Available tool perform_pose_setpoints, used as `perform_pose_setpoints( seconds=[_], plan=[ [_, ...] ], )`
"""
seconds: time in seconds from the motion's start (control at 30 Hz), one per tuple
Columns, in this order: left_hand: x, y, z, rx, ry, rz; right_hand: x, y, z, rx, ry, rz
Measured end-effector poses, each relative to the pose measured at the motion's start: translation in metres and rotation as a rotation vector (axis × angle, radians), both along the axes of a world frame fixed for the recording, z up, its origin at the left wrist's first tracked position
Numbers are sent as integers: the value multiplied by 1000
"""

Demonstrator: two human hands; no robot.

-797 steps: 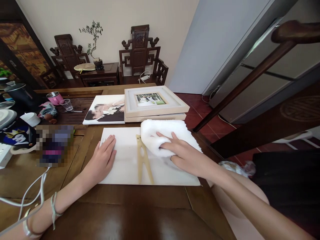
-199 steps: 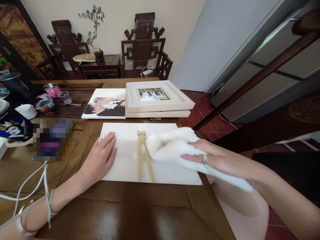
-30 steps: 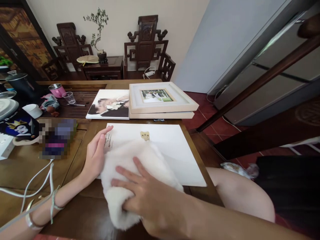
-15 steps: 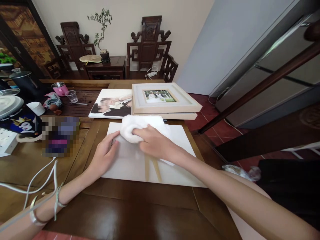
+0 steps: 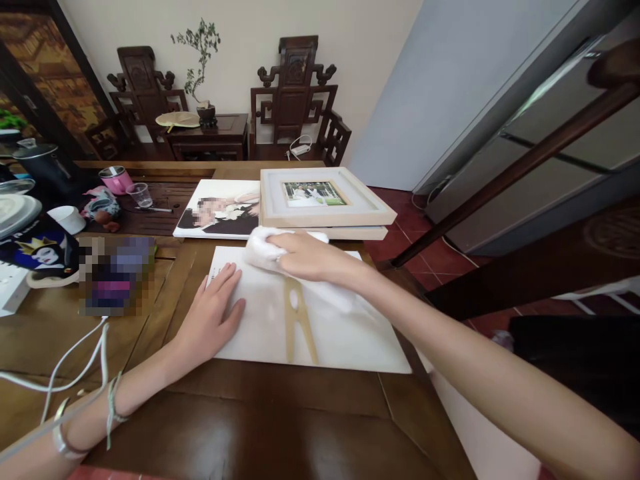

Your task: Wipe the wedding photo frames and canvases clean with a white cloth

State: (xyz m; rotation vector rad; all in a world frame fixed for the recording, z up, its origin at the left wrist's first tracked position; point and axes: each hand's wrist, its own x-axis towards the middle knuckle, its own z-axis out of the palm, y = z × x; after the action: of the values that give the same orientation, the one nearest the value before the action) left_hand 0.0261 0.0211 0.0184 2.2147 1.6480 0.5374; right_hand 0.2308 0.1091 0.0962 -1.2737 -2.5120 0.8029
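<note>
A flat white board [image 5: 360, 343] lies on the dark wooden table. On its surface is a tan A-shaped piece [image 5: 291, 327] with an oval hole near its top. My right hand [image 5: 313, 257] is closed around a bunched white towel [image 5: 261, 252] and presses it on the far part of the board. Part of the towel trails out beneath my wrist. My left hand [image 5: 213, 313] rests with fingers stretched out on the board's left edge, beside small printed marks. It holds nothing.
Beyond the board lie stacked pale wooden picture frames [image 5: 327, 217] and a photo panel [image 5: 220, 230]. To the left are a blurred-out object [image 5: 120, 277], white cables [image 5: 103, 353], a pink mug [image 5: 116, 180], a clear cup [image 5: 141, 195] and a dark kettle [image 5: 45, 170].
My right hand has shifted the towel slightly away and flattened it, uncovering more of the A-shaped piece. My left hand has moved from the towel's side to lie flatter on the board.
</note>
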Motion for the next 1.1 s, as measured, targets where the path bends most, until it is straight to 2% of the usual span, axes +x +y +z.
perform_pose_setpoints(
  seconds=[0.2,0.3,0.37,0.47,0.57,0.67,0.8,0.9,1.0,1.1],
  plan=[
    [0,0,-1,17,56,-11,71,-10,-11,41,-119,-140],
    [0,0,-1,45,96,-31,94,-31,-21,57,-176,-207],
    [0,-1,-1,63,144,-54,101,-54,-28,66,-205,-219],
    [1,-1,-1,72,190,-69,108,-98,-35,94,-197,-145],
    [2,-1,-1,77,198,-66,116,-137,-35,60,-135,14],
    [3,-1,-1,76,199,-60,124,-151,-29,-14,-128,50],
    [3,-1,0,73,186,-64,126,-128,-26,-18,-175,-42],
    [2,-2,0,69,201,-76,119,-91,-27,-5,-218,-117],
    [2,-2,1,74,213,-83,109,-53,-28,41,-225,-123],
    [1,-2,1,79,208,-92,104,-27,-32,81,-219,-140]
  ],
)
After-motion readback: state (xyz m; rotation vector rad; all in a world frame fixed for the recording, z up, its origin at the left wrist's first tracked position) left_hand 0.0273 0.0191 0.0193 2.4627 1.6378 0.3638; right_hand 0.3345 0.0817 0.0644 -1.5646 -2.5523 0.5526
